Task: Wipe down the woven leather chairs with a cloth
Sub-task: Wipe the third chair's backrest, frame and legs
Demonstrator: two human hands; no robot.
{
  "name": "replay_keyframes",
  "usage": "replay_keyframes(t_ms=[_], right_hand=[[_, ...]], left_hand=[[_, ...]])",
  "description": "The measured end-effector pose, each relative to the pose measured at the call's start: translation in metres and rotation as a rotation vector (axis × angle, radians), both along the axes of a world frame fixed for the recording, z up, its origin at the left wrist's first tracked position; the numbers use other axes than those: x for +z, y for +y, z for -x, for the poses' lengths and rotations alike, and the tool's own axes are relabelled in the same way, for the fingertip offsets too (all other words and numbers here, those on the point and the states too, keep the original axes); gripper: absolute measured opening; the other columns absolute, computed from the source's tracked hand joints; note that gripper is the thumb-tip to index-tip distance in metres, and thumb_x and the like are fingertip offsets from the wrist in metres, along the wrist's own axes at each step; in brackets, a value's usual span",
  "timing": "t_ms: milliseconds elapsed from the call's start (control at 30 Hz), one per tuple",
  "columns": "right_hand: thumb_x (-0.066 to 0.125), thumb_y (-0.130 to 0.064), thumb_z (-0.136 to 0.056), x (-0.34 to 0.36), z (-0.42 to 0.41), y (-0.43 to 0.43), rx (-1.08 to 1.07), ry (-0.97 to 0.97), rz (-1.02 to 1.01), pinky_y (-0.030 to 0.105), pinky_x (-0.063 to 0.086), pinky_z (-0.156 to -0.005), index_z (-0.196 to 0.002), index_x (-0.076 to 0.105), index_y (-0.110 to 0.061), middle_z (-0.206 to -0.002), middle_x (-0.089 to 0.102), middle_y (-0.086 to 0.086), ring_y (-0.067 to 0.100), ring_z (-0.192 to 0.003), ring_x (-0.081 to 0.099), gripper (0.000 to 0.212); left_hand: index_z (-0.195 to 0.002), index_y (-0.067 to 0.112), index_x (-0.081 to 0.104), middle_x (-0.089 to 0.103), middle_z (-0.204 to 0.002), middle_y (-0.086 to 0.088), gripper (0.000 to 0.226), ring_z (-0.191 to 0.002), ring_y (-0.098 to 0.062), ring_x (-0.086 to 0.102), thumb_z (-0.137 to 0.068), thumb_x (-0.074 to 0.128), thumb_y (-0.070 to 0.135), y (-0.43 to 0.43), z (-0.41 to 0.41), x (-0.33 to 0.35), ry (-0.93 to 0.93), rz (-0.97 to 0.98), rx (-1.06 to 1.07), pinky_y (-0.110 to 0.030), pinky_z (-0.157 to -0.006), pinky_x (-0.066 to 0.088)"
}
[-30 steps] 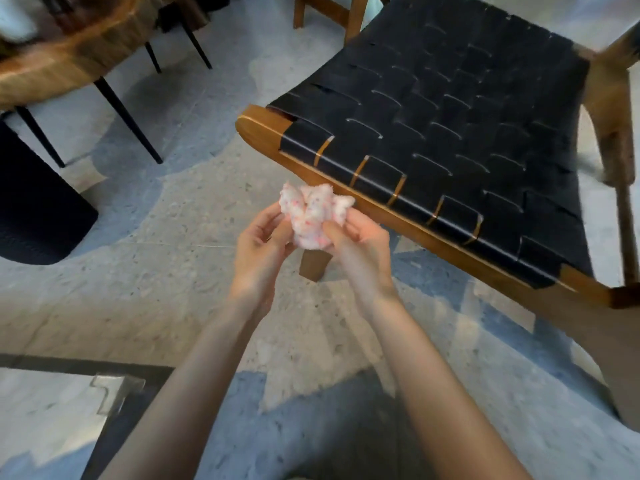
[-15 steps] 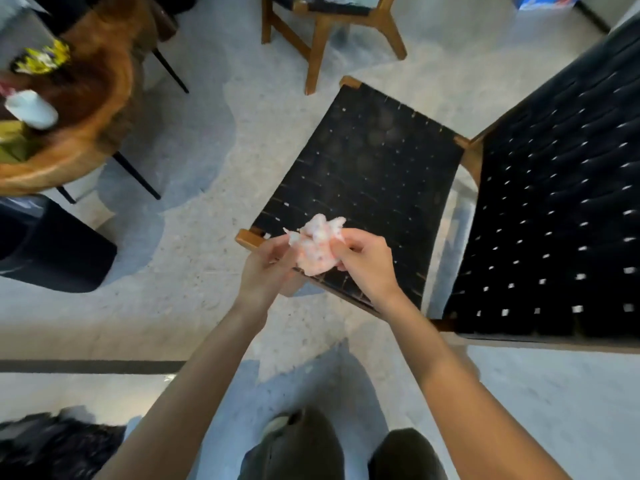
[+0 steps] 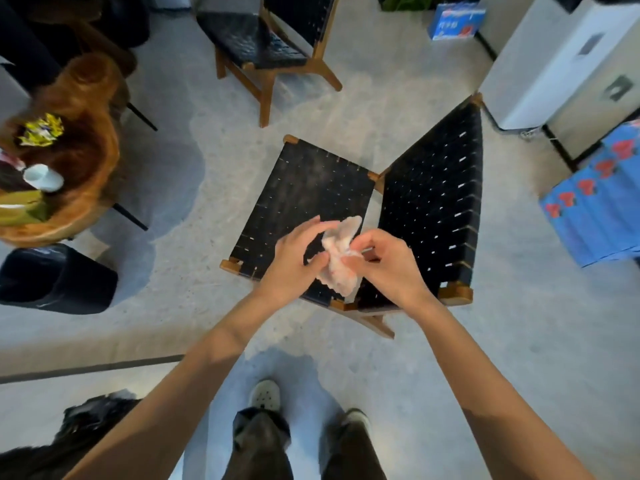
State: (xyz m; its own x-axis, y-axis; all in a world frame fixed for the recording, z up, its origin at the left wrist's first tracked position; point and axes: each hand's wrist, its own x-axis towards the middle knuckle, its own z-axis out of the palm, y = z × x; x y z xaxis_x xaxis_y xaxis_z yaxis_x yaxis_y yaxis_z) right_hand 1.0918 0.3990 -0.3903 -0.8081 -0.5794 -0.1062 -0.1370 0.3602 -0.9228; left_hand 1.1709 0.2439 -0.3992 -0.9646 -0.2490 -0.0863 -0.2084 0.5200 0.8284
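We hold the cloth [image 3: 337,268], a crumpled pale rag with pink flecks, between both hands above the near chair [image 3: 304,188], over the end of its black woven seat that lies nearest us. We cannot tell whether the cloth's lower edge brushes the weave.

Our left hand [image 3: 291,261] takes the cloth from the left. Its grip is a loose pinch, with the thumb low against the fabric and the long fingers stretched up along the upper fold. Our right hand [image 3: 388,268] takes it from the right with a tighter grip, the fingertips curled in and bunching the fabric against the thumb.

The seat of the near chair shows pale, dusty patches towards its far end. The chair's backrest [image 3: 433,209] rises on the right of the seat, in the same black weave and wooden frame.

Beyond the near chair stands a second chair [image 3: 256,43] of the same make. Well to the left of the near chair is a wooden table [image 3: 83,161] that carries a white cup [image 3: 43,176] and some yellow wrappers [image 3: 41,129]. A black bin [image 3: 55,278] sits on the floor just beside the table. To the right of the near chair are blue cartons [image 3: 595,209] with red marks, and further back a white appliance [image 3: 561,60]. Our shoes [image 3: 265,394] stand on the floor on our side of the near chair.
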Motion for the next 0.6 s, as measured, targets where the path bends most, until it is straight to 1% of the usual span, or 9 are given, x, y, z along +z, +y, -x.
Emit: replay_keyframes(t_ms=[67,167,233,300,367,400,467,500,600], right_hand=[[0.074,-0.011,-0.082,0.021,0.002,0.037,-0.004,0.006,-0.007,0.017,0.052,-0.076,-0.080,0.063,-0.024,-0.087,0.064,-0.010,0.003,-0.084,0.062,0.017],[0.074,-0.010,-0.082,0.042,0.003,0.093,-0.053,0.004,-0.010,0.024,0.055,-0.075,-0.079,0.062,-0.021,-0.088,0.065,-0.005,0.011,-0.085,0.065,0.016],[0.075,-0.010,-0.081,0.049,0.007,0.128,-0.096,-0.001,-0.018,0.024,0.055,-0.067,-0.079,0.060,-0.019,-0.086,0.066,-0.002,0.009,-0.078,0.066,0.017],[0.076,-0.008,-0.080,0.051,0.012,0.158,-0.150,0.032,-0.020,0.021,0.051,-0.063,-0.079,0.058,-0.021,-0.083,0.064,-0.005,0.006,-0.071,0.064,0.022],[0.076,-0.008,-0.080,0.051,0.019,0.186,-0.200,0.085,-0.021,0.022,0.050,-0.064,-0.088,0.057,-0.026,-0.089,0.063,-0.007,0.008,-0.073,0.062,0.028],[0.076,-0.009,-0.080,0.051,0.023,0.198,-0.210,0.100,-0.031,0.021,0.050,-0.064,-0.096,0.056,-0.029,-0.092,0.062,-0.007,0.008,-0.074,0.061,0.032],[0.074,-0.011,-0.082,0.051,0.033,0.218,-0.201,0.116,-0.085,0.015,0.046,-0.060,-0.111,0.057,-0.036,-0.087,0.062,-0.006,0.004,-0.065,0.057,0.042],[0.073,-0.013,-0.083,0.052,0.040,0.227,-0.197,0.131,-0.117,0.013,0.044,-0.059,-0.111,0.059,-0.039,-0.083,0.062,-0.009,0.002,-0.062,0.055,0.041],[0.073,-0.013,-0.083,0.054,0.066,0.249,-0.223,0.163,-0.144,0.010,0.042,-0.061,-0.088,0.064,-0.041,-0.081,0.065,-0.015,0.000,-0.066,0.055,0.030]], left_hand=[[-0.112,0.032,0.053,0.041,-0.145,0.001,0.030,-0.138,-0.017,0.031,-0.092,0.061,0.011,0.027,0.007,0.019,0.007,0.025,-0.072,-0.044,-0.118,0.017],[-0.100,0.026,0.054,0.047,-0.128,0.011,0.020,-0.129,-0.007,0.034,-0.090,0.063,0.011,0.071,0.021,0.039,0.041,0.008,-0.176,-0.041,-0.116,0.021],[-0.097,0.024,0.056,0.050,-0.124,0.013,0.014,-0.125,-0.002,0.036,-0.090,0.064,0.016,0.100,0.031,0.044,0.079,0.024,-0.237,-0.035,-0.113,0.023],[-0.100,0.023,0.060,0.054,-0.127,0.010,0.010,-0.122,-0.002,0.044,-0.091,0.064,0.021,0.126,0.041,0.045,0.086,0.034,-0.276,-0.023,-0.107,0.029],[-0.103,0.020,0.062,0.061,-0.114,0.013,0.013,-0.107,0.005,0.052,-0.091,0.065,0.023,0.151,0.052,0.046,0.072,-0.004,-0.302,-0.010,-0.093,0.037],[-0.104,0.019,0.062,0.062,-0.106,0.015,0.014,-0.101,0.007,0.054,-0.091,0.065,0.024,0.162,0.058,0.046,0.061,-0.025,-0.307,-0.008,-0.088,0.041],[-0.102,0.017,0.064,0.063,-0.096,0.018,0.015,-0.097,0.006,0.057,-0.090,0.065,0.027,0.180,0.072,0.046,0.059,-0.053,-0.296,-0.012,-0.087,0.046],[-0.100,0.017,0.064,0.064,-0.094,0.018,0.015,-0.096,0.005,0.059,-0.090,0.066,0.028,0.187,0.081,0.047,0.065,-0.068,-0.289,-0.015,-0.087,0.047],[-0.096,0.013,0.063,0.067,-0.096,0.012,0.016,-0.098,0.001,0.060,-0.090,0.065,0.028,0.204,0.112,0.050,0.079,-0.109,-0.289,-0.016,-0.085,0.048]])
